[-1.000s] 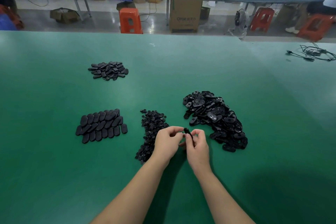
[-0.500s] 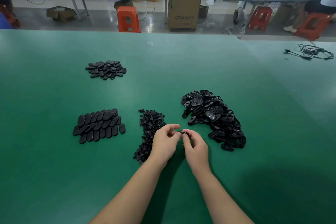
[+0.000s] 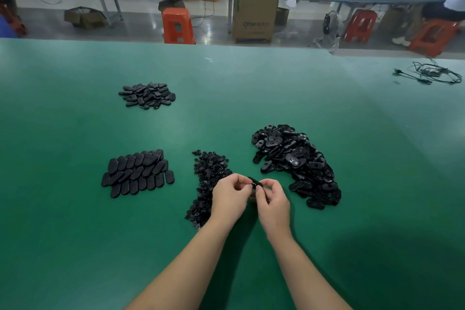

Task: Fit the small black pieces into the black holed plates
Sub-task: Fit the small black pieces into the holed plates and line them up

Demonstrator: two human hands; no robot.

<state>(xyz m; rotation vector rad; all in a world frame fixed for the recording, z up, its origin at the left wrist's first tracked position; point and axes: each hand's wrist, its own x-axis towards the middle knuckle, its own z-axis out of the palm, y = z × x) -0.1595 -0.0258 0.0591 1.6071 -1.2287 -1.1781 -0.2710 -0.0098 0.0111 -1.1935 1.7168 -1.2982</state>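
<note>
My left hand (image 3: 230,197) and my right hand (image 3: 273,200) meet above the green table, both pinching one black holed plate (image 3: 255,182) between their fingertips. A pile of small black pieces (image 3: 210,176) lies just left of my left hand, partly hidden by it. To the right of my right hand spreads a big heap of black holed plates (image 3: 294,161). Whether a small piece sits in the held plate is hidden by my fingers.
Neat rows of flat black ovals (image 3: 137,173) lie at the left, and a smaller loose pile (image 3: 147,95) sits further back. A black cable (image 3: 427,74) lies at the far right. The green table (image 3: 75,246) ends at a far edge, with stools and boxes beyond it.
Both hands stayed together at the same spot. The plate between the fingertips has been turned and now shows more of itself above the fingers.
</note>
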